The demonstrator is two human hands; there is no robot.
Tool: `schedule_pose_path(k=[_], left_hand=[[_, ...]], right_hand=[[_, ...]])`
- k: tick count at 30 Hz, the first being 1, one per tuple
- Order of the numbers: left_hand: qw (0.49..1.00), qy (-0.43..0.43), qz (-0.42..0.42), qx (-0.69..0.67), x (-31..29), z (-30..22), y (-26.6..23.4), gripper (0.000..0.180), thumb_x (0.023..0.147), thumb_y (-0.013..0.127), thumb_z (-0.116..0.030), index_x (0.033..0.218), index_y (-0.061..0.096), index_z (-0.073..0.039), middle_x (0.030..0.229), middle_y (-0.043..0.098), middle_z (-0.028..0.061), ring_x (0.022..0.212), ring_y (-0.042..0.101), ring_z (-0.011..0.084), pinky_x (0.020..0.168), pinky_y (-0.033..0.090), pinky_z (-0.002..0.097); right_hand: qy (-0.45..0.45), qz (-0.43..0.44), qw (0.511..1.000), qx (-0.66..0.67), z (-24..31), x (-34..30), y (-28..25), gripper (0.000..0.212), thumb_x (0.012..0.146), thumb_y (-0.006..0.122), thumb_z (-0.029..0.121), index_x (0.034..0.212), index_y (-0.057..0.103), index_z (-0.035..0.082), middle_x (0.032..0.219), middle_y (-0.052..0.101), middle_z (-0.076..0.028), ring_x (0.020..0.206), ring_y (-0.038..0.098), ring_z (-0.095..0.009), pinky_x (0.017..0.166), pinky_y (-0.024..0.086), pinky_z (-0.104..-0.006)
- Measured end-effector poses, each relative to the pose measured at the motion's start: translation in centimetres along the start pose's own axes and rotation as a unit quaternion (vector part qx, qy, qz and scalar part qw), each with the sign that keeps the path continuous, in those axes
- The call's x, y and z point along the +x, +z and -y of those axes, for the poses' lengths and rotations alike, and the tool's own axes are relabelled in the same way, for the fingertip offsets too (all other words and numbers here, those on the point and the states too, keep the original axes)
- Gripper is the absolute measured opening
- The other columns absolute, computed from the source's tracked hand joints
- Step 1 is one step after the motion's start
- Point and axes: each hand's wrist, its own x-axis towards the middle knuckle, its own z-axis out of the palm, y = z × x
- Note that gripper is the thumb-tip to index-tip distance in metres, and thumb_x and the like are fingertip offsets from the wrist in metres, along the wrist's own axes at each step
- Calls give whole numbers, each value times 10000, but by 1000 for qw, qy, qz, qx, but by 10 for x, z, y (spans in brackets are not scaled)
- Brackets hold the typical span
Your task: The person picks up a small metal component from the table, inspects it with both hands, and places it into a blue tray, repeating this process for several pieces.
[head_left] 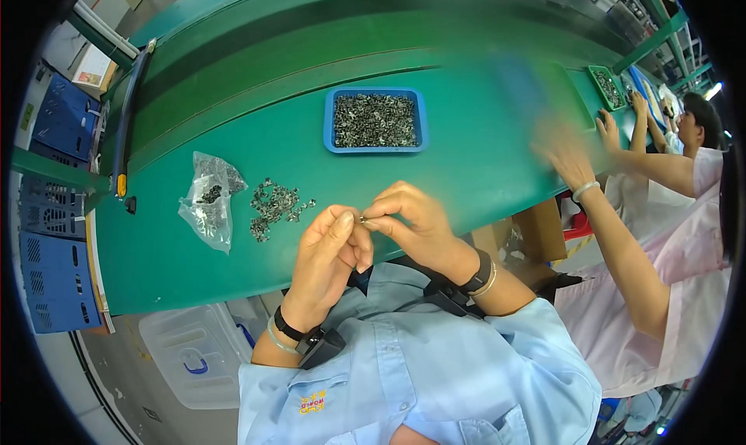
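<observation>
Near the table's front edge, my left hand (326,247) and my right hand (413,220) meet with their fingertips pinched together. Between them is a small shiny metal part (362,220), gripped by both; its exact kind is too small to tell. Just left of my hands lies a loose pile of small metal parts (273,204) on the green tabletop. Beyond my hands stands a blue tray (329,134) filled with many similar metal parts (374,120). Left of the pile, a clear plastic bag (211,220) holds some more of them.
On the right a co-worker's blurred hand (566,154) reaches over the green table (466,146). A green tray (608,88) of parts stands farther off. Blue crates (58,266) are stacked at the left; a clear plastic box (194,359) sits below the table.
</observation>
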Motion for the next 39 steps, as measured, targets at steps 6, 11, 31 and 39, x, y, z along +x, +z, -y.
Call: schedule_pose_path(k=[6,11,31,39], left_hand=[[1000,-10,-11,-4,-2,0,1,145,966,521,-211,973,530,-67,709,575,54,588,535,124,509,406,236],[1000,-14,-15,-22,1,4,-2,123,945,562,-184,960,531,-66,689,578,57,567,532,130,493,406,241],[997,-54,-30,-43,0,1,-16,161,956,541,-199,1031,533,-57,755,605,61,592,552,132,507,422,248],[990,7,-139,-2,-22,-11,-57,181,961,501,-151,1088,535,-28,757,602,63,542,532,129,463,414,244]], right_hand=[[-11,0,999,-46,4,-3,0,138,797,685,34,917,622,61,844,630,-53,780,607,-193,644,509,-289],[-25,-5,999,-48,0,-5,1,134,797,684,38,912,619,60,844,629,-52,781,610,-198,641,509,-290],[22,53,998,-11,-8,10,0,112,780,685,9,873,640,51,838,618,-71,798,601,-206,694,484,-315],[-4,23,971,-237,-39,67,-16,127,800,651,43,926,638,36,896,610,-88,837,603,-269,716,492,-347]])
